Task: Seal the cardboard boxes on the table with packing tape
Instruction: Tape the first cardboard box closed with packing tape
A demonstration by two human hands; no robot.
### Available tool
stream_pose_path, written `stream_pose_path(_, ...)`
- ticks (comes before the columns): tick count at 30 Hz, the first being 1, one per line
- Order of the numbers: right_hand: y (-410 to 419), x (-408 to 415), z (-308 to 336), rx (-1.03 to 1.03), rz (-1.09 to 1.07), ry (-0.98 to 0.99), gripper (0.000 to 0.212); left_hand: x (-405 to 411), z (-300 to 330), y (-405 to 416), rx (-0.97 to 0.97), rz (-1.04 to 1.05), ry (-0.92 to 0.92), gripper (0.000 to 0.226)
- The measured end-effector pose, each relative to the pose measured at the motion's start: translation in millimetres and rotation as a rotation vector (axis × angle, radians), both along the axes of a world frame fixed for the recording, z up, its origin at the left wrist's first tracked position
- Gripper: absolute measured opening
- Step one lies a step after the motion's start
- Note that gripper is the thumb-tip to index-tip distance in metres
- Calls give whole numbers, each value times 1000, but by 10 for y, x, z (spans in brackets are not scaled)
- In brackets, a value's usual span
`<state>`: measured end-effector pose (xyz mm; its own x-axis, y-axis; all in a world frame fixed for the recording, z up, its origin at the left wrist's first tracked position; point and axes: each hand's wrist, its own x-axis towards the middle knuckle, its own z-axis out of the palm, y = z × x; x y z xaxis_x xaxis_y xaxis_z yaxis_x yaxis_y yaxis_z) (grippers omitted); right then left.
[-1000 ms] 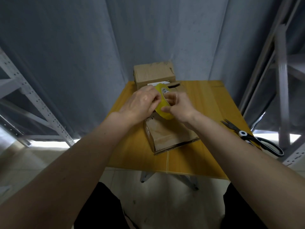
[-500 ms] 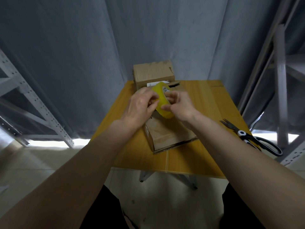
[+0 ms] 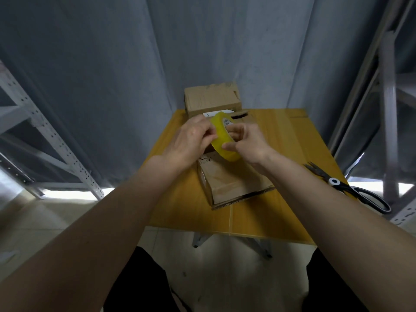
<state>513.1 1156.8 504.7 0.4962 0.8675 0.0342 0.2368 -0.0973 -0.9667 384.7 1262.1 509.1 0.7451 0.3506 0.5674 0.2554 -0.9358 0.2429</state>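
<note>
Both hands hold the yellow packing tape roll [image 3: 221, 137] above the near cardboard box [image 3: 234, 180]: left hand [image 3: 191, 140] pinches its rim, right hand [image 3: 249, 143] grips through the core. The roll is probably light and rigid; its free end probably clings.

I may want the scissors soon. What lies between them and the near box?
In the head view, bare tabletop lies between the scissors and the near box; the right forearm crosses above that stretch.

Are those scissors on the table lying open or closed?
Closed. The scissors lie flat near the right edge of the table, blades together in one dark point and the two black handle loops side by side; neither hand touches them.
</note>
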Motion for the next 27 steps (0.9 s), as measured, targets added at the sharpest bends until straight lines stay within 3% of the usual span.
stream_pose_path(8, 9, -27, -12, -13, 1, -14, 48, 8, -15, -34, 103, 15, 137, 4)
stream_pose_path(17, 15, -79, -42, -9, -22, -22, 51, 92, -238, -334, 46, 288, 46, 10)
stream_pose_path(27, 40, -73, -29, 2, -41, -14, 44, 141, -235, -362, 109, 318, 16, 13)
